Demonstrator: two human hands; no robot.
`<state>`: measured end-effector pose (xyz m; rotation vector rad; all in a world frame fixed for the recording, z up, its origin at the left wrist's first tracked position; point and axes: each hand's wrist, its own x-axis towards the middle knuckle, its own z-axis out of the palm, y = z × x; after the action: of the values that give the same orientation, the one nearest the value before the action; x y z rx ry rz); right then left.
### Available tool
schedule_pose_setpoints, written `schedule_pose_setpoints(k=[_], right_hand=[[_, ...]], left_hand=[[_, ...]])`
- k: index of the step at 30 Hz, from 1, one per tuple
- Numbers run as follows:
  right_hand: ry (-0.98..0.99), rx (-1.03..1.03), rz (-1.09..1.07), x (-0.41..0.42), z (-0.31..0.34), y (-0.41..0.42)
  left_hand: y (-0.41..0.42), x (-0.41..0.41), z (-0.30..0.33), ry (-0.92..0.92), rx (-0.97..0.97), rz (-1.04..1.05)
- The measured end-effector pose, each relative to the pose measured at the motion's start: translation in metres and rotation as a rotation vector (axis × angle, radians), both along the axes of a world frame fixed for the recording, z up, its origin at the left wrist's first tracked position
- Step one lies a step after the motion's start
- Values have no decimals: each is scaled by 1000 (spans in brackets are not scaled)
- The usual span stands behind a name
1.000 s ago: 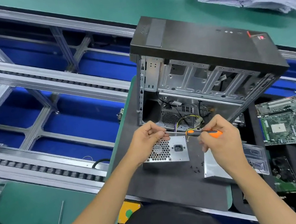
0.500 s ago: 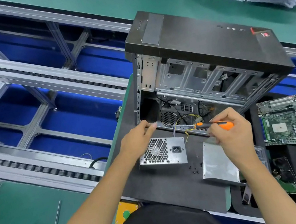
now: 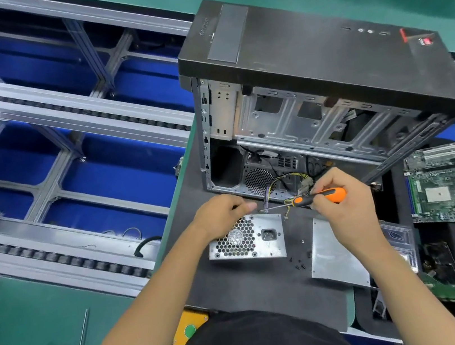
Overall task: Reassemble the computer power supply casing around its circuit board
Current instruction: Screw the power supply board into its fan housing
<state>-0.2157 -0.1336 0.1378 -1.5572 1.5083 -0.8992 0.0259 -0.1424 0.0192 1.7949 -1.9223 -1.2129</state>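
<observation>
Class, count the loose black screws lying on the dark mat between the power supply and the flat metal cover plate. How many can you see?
5: four loose black screws clustered below the power supply corner, one nearer the cover plate. Others may be hidden under the hands.

Your power supply (image 3: 246, 240) sits just below the middle of the frame on the dark mat, a silver metal box showing you a face with a honeycomb fan grille on the left and a black mains socket on the right. Yellow and black wires (image 3: 284, 183) rise from behind it toward the centre. Lower right of it lies a flat silver cover panel (image 3: 332, 257), with small black screws (image 3: 298, 262) scattered between the two.
</observation>
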Motion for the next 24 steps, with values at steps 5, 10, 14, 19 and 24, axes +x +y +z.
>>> schedule_pose_setpoints(k=[5,10,14,19,24], right_hand=[[38,16,68,4,-8,-7],[61,22,94,6,-14,-11],[63,12,113,9,-13,-13],[78,10,124,9,-13,-14],[114,24,146,11,-15,-14]], left_hand=[[5,-6,-5,-94,-90,83],[5,-7,-6,-123,-100,89],[4,-9,-5,-170,-105,87],[6,-9,-6,-206,-123,99],[5,-8,-8,-180,-121,104]])
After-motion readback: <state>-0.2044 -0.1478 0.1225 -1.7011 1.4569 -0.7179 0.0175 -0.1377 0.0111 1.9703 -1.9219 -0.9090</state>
